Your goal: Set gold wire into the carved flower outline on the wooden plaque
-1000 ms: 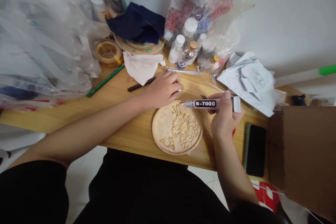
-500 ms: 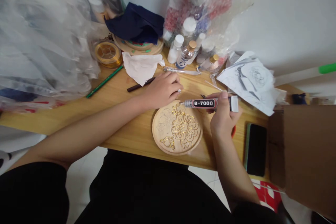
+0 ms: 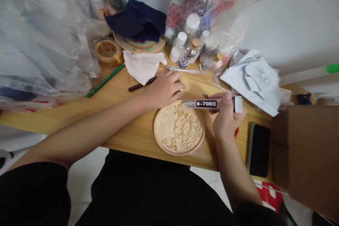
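A round wooden disc (image 3: pixel 165 141) lies near the table's front edge. Gold wire outlines form a large flower (image 3: pixel 186 127) and smaller shapes on it, and pencil lines show on its left side. My right hand (image 3: pixel 226 120) is closed around a B-7000 glue tube (image 3: pixel 206 103), held nearly level. The tube's nozzle points left at the disc's upper edge; whether it touches cannot be made out. My left hand (image 3: pixel 169 91) rests at the disc's top rim with curled fingers. A small white spot shows at its fingertips, too small to name.
Behind my hands are a white tissue (image 3: pixel 143 65), a pen (image 3: pixel 185 70), small bottles (image 3: pixel 186 54) and a gold wire spool (image 3: pixel 108 52). A green pencil (image 3: pixel 106 80) lies left. To the right are sketch papers (image 3: pixel 251 81), a phone (image 3: pixel 259 150) and a cardboard box (image 3: pixel 312 148).
The camera view has shifted slightly. Both hands, the glue tube and the disc keep nearly the same places relative to each other.
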`<state>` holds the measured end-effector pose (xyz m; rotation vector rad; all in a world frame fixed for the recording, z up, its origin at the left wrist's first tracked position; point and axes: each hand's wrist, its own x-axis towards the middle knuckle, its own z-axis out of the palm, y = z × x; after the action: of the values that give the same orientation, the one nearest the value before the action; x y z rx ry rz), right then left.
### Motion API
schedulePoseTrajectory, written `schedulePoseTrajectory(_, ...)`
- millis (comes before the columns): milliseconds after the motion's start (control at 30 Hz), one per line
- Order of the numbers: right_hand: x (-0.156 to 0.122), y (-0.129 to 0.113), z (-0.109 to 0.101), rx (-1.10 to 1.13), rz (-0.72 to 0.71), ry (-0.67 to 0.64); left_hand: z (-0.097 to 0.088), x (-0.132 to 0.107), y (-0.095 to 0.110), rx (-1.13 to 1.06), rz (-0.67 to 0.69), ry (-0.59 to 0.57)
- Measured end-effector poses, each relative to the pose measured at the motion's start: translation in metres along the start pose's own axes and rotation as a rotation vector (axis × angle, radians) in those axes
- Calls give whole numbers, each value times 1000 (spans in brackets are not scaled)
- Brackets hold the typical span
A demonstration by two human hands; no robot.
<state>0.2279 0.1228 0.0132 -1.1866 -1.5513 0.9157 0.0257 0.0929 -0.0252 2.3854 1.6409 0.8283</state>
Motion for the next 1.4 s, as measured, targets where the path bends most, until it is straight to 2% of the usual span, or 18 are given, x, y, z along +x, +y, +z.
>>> schedulePoseTrajectory(333,0,-5,-1,-7,64,48,0,0,0,13,-4,-3)
schedulePoseTrajectory(733,0,2,-1,-22,-43,-17,0,0,1,2,1,7)
schedulePoseTrajectory(967,1,1,-1,-26,-16,35,1,0,1,-2,-10,11)
schedulePoseTrajectory(1400,0,-1,-2,-49,-23,29,-1,1,2,-19,-22,-2)
